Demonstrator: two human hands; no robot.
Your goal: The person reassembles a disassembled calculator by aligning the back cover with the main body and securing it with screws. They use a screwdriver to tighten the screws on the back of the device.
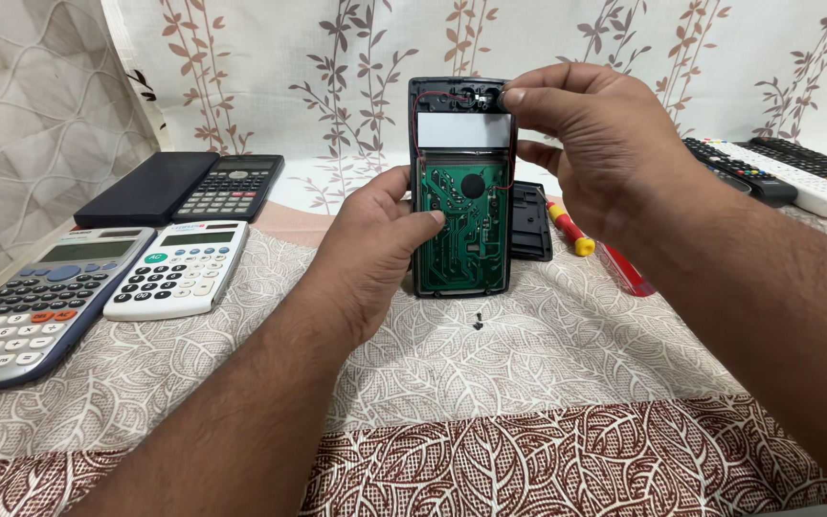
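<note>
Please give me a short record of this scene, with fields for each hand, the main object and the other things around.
Left hand: grips the opened calculator by its left edge, thumb on the green circuit board.
Right hand: fingertips pinch at the calculator's top right corner.
Main object: held upright, back cover off, red wire visible.
On cloth: small screw, red-yellow screwdriver, black back cover.
Left side: three calculators.
Right side: remote controls.

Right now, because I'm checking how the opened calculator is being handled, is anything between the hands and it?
Nothing visible. The left hand already grips the opened calculator by its left edge, thumb on the green circuit board. The right hand pinches at its top edge.
</note>
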